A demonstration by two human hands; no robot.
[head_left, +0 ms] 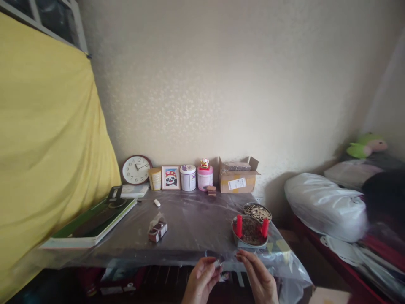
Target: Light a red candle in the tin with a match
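Observation:
In the head view, both hands are held up in front of the table's near edge, a short way apart. The fingertips of my left hand (pixel 204 276) pinch a small whitish, shiny piece (pixel 217 263), too small to name. My right hand (pixel 258 276) is closed in a pinch at thumb and forefinger. A tiny dark thing shows at its fingertips, too small to make out. Just beyond the right hand stands an oval tin (pixel 249 244) filled with dark grains. Two red candles (pixel 239 226) stand upright in it, one at each side.
Behind the tin is a dish of pale sticks (pixel 257 212). A plastic-wrapped pack of small boxes (pixel 157 230) and a white oval piece (pixel 157 203) lie left. Along the wall stand a clock (pixel 137 169), picture frame (pixel 171 177), canisters (pixel 188 177) and an open carton (pixel 238 181).

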